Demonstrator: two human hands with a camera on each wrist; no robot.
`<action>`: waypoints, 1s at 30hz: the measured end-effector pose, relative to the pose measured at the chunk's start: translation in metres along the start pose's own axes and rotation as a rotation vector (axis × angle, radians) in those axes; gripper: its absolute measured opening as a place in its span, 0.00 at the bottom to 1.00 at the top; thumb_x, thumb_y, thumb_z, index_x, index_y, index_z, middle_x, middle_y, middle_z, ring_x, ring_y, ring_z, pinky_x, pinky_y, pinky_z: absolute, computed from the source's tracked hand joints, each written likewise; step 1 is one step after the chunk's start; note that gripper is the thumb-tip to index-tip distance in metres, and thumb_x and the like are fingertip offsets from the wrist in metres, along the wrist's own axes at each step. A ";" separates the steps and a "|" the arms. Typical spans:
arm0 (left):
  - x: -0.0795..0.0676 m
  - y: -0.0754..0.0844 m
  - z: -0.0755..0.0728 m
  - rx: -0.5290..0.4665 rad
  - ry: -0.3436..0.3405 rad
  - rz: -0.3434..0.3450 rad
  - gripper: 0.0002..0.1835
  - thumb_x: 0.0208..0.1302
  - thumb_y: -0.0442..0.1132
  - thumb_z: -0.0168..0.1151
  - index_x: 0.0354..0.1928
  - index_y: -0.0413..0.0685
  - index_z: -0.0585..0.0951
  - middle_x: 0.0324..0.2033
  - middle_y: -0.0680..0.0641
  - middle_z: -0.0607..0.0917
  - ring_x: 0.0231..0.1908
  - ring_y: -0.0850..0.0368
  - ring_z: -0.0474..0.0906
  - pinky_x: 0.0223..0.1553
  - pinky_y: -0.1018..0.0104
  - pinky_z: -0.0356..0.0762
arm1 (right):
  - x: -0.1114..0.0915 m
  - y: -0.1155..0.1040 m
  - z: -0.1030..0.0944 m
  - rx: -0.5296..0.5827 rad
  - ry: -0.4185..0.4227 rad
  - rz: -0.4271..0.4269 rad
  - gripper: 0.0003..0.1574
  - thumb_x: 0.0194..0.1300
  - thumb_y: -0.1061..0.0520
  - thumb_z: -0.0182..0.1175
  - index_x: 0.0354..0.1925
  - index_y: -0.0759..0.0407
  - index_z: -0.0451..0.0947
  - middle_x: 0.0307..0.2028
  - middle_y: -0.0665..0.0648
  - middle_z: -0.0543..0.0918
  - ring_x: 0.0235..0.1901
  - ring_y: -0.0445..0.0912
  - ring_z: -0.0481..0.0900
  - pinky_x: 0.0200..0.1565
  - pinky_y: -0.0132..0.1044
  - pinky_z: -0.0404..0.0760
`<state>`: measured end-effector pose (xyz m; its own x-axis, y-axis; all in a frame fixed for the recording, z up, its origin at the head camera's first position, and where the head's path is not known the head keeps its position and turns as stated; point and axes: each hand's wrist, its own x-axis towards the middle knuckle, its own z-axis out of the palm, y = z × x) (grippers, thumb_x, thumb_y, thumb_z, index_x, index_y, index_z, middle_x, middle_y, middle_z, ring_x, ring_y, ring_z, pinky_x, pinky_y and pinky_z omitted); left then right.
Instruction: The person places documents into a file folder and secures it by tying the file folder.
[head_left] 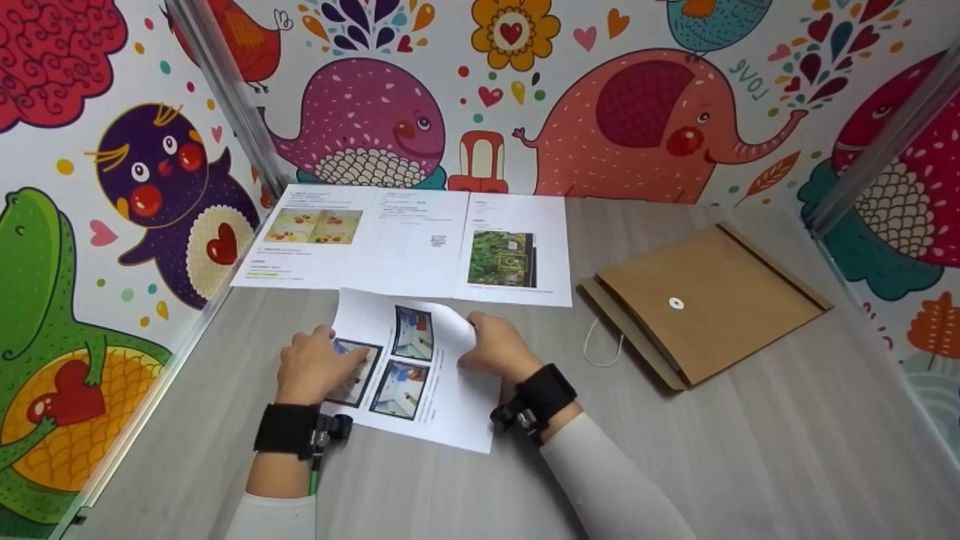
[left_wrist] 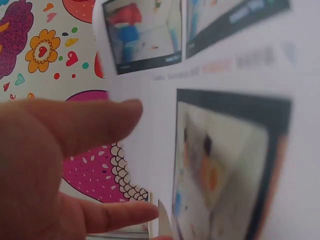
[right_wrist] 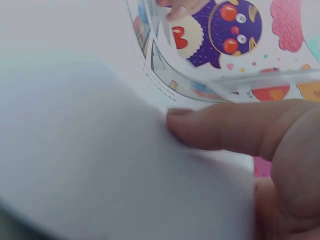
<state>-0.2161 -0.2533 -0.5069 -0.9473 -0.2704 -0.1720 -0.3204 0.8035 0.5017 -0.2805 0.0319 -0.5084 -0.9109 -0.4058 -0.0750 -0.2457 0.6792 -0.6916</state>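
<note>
A white printed sheet (head_left: 457,405) with several framed photos lies between the two hands, its upper part bent up from the table. My right hand (head_left: 501,349) pinches its right edge; the right wrist view shows the thumb (right_wrist: 215,125) lying on the curved paper, while the other fingers are mostly hidden. On the left side, my left hand (head_left: 313,365) is at the sheet, its thumb stretched over a photo. In the left wrist view, that thumb (left_wrist: 102,122) and a finger (left_wrist: 122,216) are straight and spread apart, with their tips by the paper's edge.
A wide unfolded printed paper (head_left: 420,259) with crease lines lies along the back of the table (head_left: 420,487). To the right is a brown document envelope (head_left: 712,307) with a white button and loose string (head_left: 604,364). Cartoon-printed walls (head_left: 495,135) enclose the table.
</note>
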 end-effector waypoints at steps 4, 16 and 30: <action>0.001 -0.001 0.001 -0.039 0.040 0.019 0.43 0.67 0.60 0.66 0.70 0.29 0.73 0.59 0.23 0.78 0.56 0.28 0.75 0.52 0.37 0.77 | 0.003 0.009 -0.009 0.122 -0.046 -0.046 0.36 0.47 0.67 0.76 0.57 0.64 0.80 0.50 0.65 0.88 0.46 0.55 0.83 0.50 0.53 0.86; 0.009 -0.002 -0.002 -0.279 -0.002 0.054 0.42 0.73 0.59 0.64 0.77 0.37 0.66 0.68 0.29 0.76 0.68 0.32 0.73 0.69 0.36 0.71 | 0.002 0.034 -0.045 0.477 -0.224 -0.127 0.42 0.52 0.70 0.72 0.66 0.63 0.74 0.50 0.64 0.81 0.46 0.52 0.80 0.46 0.46 0.88; 0.017 -0.018 -0.019 -0.719 -0.222 0.186 0.26 0.76 0.35 0.60 0.69 0.28 0.71 0.42 0.47 0.88 0.40 0.61 0.85 0.43 0.70 0.84 | -0.001 0.039 -0.057 0.534 -0.345 -0.161 0.46 0.55 0.67 0.73 0.71 0.57 0.71 0.50 0.60 0.83 0.45 0.51 0.86 0.42 0.48 0.92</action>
<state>-0.2261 -0.2820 -0.5027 -0.9873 0.0091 -0.1587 -0.1507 0.2634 0.9528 -0.3080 0.0935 -0.4940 -0.6963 -0.7100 -0.1057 -0.0902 0.2326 -0.9684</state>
